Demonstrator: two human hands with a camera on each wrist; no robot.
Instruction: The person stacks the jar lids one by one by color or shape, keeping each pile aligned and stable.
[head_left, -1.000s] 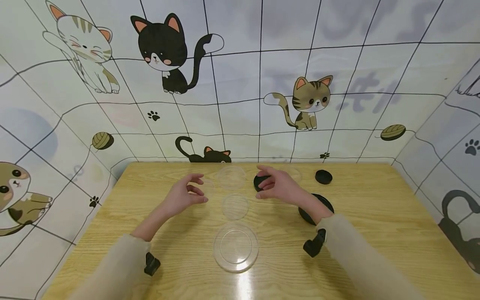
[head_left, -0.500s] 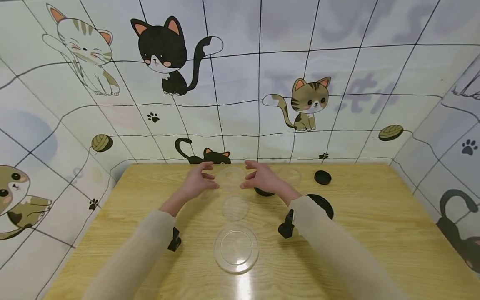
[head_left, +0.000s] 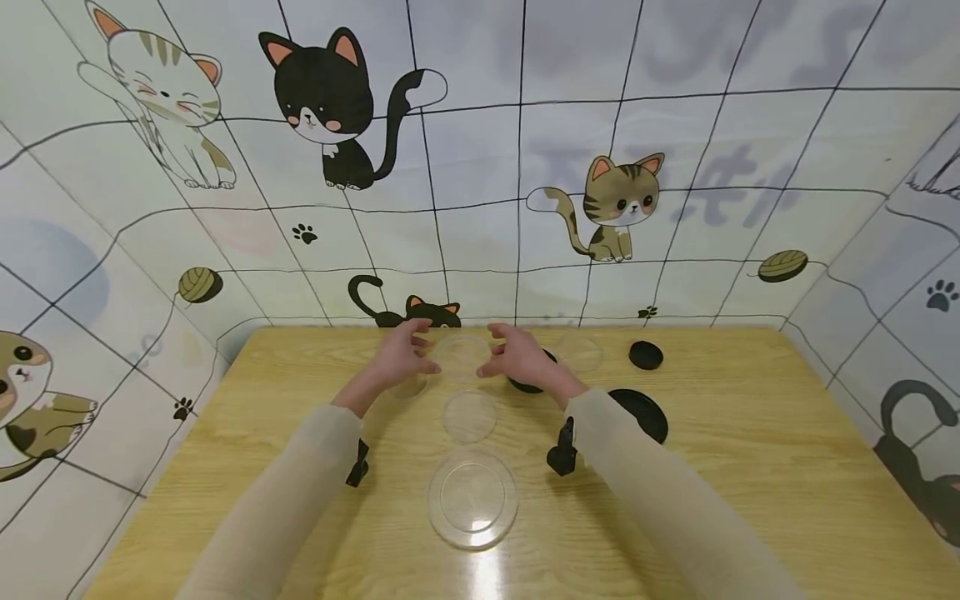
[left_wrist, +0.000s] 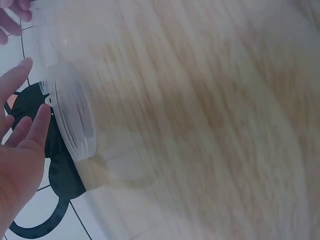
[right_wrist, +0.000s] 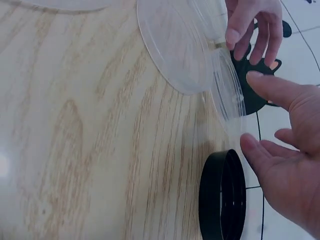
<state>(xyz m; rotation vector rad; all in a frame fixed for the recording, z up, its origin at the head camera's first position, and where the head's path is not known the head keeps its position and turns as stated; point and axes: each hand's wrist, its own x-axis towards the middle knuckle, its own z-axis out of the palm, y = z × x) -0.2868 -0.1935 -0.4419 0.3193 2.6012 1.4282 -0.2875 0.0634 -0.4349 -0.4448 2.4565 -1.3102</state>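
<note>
My left hand (head_left: 396, 358) and my right hand (head_left: 519, 358) hover at the table's back edge, one on each side of a clear round lid (head_left: 461, 357). Fingers and thumbs are spread and loosely bent, with a gap between them and the lid. In the left wrist view, clear plastic pieces (left_wrist: 75, 117) stand just beyond the left fingertips. The right wrist view shows the right thumb and fingers apart from clear plastic (right_wrist: 227, 92), with a black ring-shaped lid (right_wrist: 211, 195) close below. Part of that black lid is hidden by the right hand in the head view.
Nearer me lie a clear disc (head_left: 469, 417) and a larger clear lid (head_left: 472, 475). Another clear disc (head_left: 581, 354) lies right of the right hand, and one (head_left: 408, 386) by the left. A small black lid (head_left: 645, 356) and a larger one (head_left: 647, 412) sit at right.
Both hands have moved inward and toward the back, coming up on either side of the clear lid. In the last half second they have barely shifted. The discs stay where they were.
</note>
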